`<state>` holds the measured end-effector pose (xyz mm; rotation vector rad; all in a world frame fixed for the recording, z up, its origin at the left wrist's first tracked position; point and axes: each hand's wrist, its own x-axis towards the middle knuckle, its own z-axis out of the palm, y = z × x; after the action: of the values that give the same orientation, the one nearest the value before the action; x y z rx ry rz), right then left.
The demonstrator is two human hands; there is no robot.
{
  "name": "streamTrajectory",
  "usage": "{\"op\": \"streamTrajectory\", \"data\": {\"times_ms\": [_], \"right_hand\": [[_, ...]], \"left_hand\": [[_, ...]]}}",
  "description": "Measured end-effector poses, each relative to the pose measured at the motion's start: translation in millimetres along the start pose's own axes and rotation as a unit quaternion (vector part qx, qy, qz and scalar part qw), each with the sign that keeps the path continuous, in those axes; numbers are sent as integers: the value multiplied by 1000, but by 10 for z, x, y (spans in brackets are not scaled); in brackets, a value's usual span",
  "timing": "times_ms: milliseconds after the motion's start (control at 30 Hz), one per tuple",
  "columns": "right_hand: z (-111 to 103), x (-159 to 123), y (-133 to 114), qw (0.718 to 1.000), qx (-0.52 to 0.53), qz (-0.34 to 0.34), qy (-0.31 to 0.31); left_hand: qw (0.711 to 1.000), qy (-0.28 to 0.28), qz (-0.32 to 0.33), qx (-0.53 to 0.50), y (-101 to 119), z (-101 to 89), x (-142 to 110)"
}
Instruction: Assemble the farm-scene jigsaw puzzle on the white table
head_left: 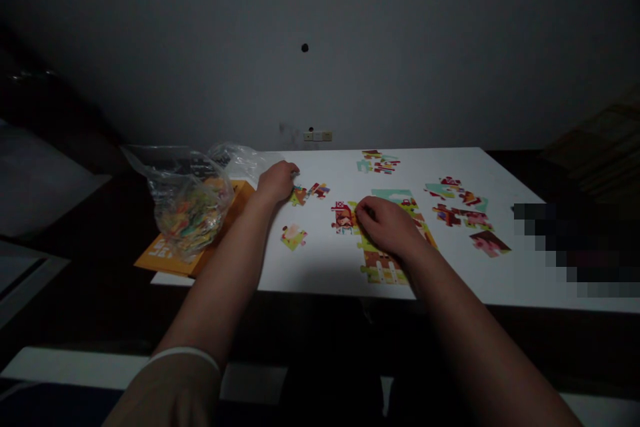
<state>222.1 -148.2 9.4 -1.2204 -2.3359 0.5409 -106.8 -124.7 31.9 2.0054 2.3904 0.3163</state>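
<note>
My left hand (277, 181) is above the far left part of the white table (325, 270), its visible fingers stretched to the right and apart. Just beside it lie a few loose jigsaw pieces (319, 191); its underside is hidden. My right hand (387, 223) rests on a partly joined jigsaw puzzle (374, 259) with a green field, white fence and blue sky. Its fingers are curled, with the tips pinched at the puzzle's left edge, against a red barn puzzle piece (343, 219). The hand covers the puzzle's middle. A single green and pink piece (294, 237) lies nearer me.
At left, a clear plastic bag (193, 213) full of pieces lies on an orange packet (237, 203). Loose pieces lie at the back (379, 162) and in a group at right (457, 203). A grey wall (400, 67) with sockets (318, 136) stands behind the table.
</note>
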Motion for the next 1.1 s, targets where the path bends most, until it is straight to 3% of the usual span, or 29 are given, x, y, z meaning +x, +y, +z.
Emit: {"op": "streamTrajectory", "data": {"times_ms": [167, 400, 567, 767, 900, 1100], "right_hand": [[-22, -3, -32, 1000, 2, 1, -5], [-9, -4, -21, 1000, 1, 4, -4], [3, -6, -1, 1000, -5, 0, -4], [3, -3, -6, 1000, -12, 2, -9], [3, -3, -6, 1000, -7, -4, -5], [-5, -2, -25, 1000, -8, -5, -8]], "left_hand": [[997, 7, 73, 11, -22, 169, 50], [985, -4, 140, -103, 98, 281, 83], [974, -16, 107, -197, -33, 198, 128], [970, -122, 165, -132, -158, 88, 108], [963, -147, 203, -98, -133, 12, 42], [962, -181, 186, -83, -122, -97, -7]]}}
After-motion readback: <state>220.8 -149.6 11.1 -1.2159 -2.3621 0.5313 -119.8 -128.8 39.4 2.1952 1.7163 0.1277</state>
